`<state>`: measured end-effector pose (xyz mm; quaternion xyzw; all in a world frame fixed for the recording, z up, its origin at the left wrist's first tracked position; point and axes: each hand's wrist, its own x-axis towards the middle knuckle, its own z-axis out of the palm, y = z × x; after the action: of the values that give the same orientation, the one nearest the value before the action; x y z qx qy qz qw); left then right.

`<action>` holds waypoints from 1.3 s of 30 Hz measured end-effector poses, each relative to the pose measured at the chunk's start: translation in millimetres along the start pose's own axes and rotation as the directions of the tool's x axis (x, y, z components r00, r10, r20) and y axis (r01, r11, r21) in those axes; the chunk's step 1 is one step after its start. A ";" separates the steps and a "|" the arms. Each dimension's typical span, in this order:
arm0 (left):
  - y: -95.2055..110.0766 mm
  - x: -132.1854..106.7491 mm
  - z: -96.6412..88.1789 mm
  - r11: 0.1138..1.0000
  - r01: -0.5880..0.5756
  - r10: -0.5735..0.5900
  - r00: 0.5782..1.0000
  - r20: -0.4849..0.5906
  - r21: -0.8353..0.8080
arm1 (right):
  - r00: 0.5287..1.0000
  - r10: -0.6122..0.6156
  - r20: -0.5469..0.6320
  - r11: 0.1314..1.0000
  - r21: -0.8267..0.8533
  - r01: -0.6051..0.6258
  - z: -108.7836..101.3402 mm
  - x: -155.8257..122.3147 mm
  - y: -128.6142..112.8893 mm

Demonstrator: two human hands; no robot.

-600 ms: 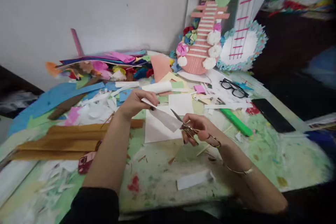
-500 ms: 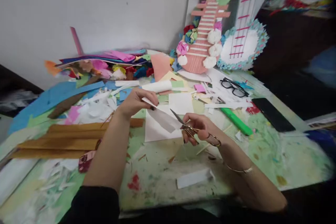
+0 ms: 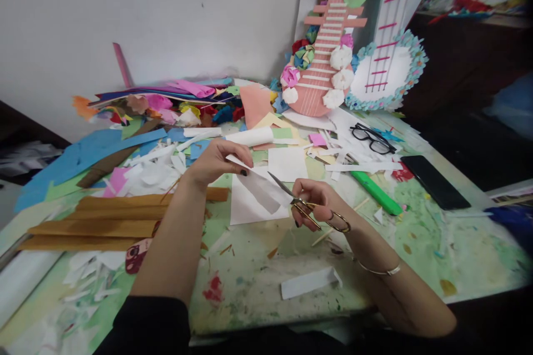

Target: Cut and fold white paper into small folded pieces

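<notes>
My left hand (image 3: pixel 222 162) pinches the upper left end of a white paper strip (image 3: pixel 260 186), held tilted above the table. Its lower right end reaches toward gold-handled scissors (image 3: pixel 300 203). My right hand (image 3: pixel 314 202) has its fingers in the scissor handles, and the blades point up and left at the strip's right end. The blades look parted. Under the strip lies a white paper sheet (image 3: pixel 245 212), with a smaller white square (image 3: pixel 287 163) behind it. Nearer me rests a folded white paper piece (image 3: pixel 310 283).
A phone (image 3: pixel 435 182), black glasses (image 3: pixel 372 138) and a green cutter-like tool (image 3: pixel 377 193) lie to the right. Brown crepe paper (image 3: pixel 100 224) and paper scraps cover the left. Two paper-decorated instrument models, one pink (image 3: pixel 310 97), one white (image 3: pixel 378 72), lean at the back.
The scissors and my right hand have shifted very slightly, and the handles look a little wider apart. My left hand keeps its grip on the strip in nearly the same place.
</notes>
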<state>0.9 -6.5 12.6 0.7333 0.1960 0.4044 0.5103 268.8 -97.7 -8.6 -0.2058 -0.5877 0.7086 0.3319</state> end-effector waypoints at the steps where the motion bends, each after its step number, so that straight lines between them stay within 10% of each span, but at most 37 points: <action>1: 0.2 -0.3 0.0 1.000 0.004 -0.004 1.000 -0.004 0.003 | 1.000 0.007 -0.008 1.000 0.004 -0.007 0.4 0.3 -0.2; 39: -0.2 0.3 -0.3 1.000 0.003 -0.003 1.000 -0.024 -0.005 | 0.998 0.054 -0.041 0.997 0.052 -0.052 4.6 3.3 0.9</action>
<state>0.9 -6.0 12.6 0.7269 0.2022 0.4127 0.5103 263.1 -98.7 -8.0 -0.2278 -0.5566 0.7273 0.3306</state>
